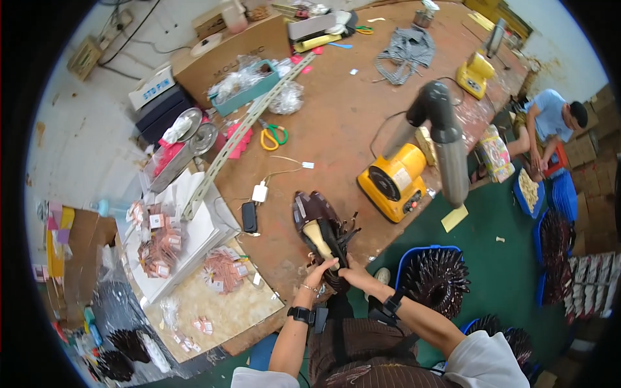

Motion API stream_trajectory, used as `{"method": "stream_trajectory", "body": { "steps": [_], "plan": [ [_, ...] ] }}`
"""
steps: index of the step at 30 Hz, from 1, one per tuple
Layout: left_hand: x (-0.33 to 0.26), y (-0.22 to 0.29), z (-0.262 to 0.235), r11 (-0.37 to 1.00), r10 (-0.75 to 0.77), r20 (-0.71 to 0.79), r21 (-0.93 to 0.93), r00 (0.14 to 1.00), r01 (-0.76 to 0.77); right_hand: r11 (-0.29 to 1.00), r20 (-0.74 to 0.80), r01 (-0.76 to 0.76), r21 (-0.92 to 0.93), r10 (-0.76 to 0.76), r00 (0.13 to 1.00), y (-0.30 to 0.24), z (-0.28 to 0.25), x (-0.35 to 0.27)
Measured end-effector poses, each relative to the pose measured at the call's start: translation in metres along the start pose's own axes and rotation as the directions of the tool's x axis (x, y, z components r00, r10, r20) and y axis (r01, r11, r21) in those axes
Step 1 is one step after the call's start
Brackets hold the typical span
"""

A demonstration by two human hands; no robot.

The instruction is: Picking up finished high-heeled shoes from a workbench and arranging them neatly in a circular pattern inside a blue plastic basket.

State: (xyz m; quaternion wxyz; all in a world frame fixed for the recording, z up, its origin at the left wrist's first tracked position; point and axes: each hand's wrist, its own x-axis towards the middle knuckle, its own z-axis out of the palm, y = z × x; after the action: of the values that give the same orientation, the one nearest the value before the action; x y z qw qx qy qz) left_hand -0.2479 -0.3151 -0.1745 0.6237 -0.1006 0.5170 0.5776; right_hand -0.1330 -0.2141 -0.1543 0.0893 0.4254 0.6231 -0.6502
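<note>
Centre of the frame, slightly low: I am holding a pair of dark brown shoes (pixel 304 210), whose toes are pointing up the picture and whose heels are lying near the front edge of the counter (pixel 336 123). My left hand (pixel 317 273) and right hand (pixel 356 277) are gripping at the heel end, fingers clamped on the shoes with the thumbs uppermost; the undersides of both grips are hiding from view.

Hazards, as I am judging them: a slackening grip could be sending a heel over the edge; uneven pressing could be leaving the pale insole (pixel 315 238) skewed or creased; the loose laces (pixel 351 227), straggling to the right, could be snagging under my wrist.

Materials: the uppers are looking smooth and faintly glossy, like leather, with rounded toes; the insole is showing matt, long and narrow. Just right of centre, a yellow blower (pixel 393 183) is presenting a hard, rounded casing. Left of the shoes, a white adapter (pixel 260 192) is trailing thin cord.
</note>
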Motion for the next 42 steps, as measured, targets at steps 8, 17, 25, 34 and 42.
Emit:
{"method": "stream_trajectory", "body": {
  "steps": [8,17,25,34,42],
  "plan": [
    [-0.064,-0.025,0.084,0.92,-0.331,0.095,-0.19,0.939,0.343,0.851,0.108,0.285,-0.442,-0.265,0.958,-0.031,-0.105,-0.141],
    [-0.052,-0.114,0.196,0.743,-0.24,0.327,-0.544,0.914,0.39,0.957,0.212,-0.033,0.287,-0.03,0.977,0.046,-0.238,-0.216],
    [-0.025,-0.138,0.262,0.787,-0.375,0.277,-0.409,0.885,0.461,0.932,-0.015,0.043,0.36,-0.04,0.999,0.064,-0.3,-0.242],
    [-0.006,-0.129,0.304,0.896,-0.255,0.301,-0.283,0.919,0.341,0.983,-0.345,0.186,0.0,-0.175,0.922,0.042,-0.326,-0.235],
    [0.02,-0.102,0.309,0.874,-0.264,0.453,-0.261,0.851,0.41,0.977,-0.461,0.144,-0.157,-0.202,0.864,0.0,-0.33,-0.215]
  ]
}}
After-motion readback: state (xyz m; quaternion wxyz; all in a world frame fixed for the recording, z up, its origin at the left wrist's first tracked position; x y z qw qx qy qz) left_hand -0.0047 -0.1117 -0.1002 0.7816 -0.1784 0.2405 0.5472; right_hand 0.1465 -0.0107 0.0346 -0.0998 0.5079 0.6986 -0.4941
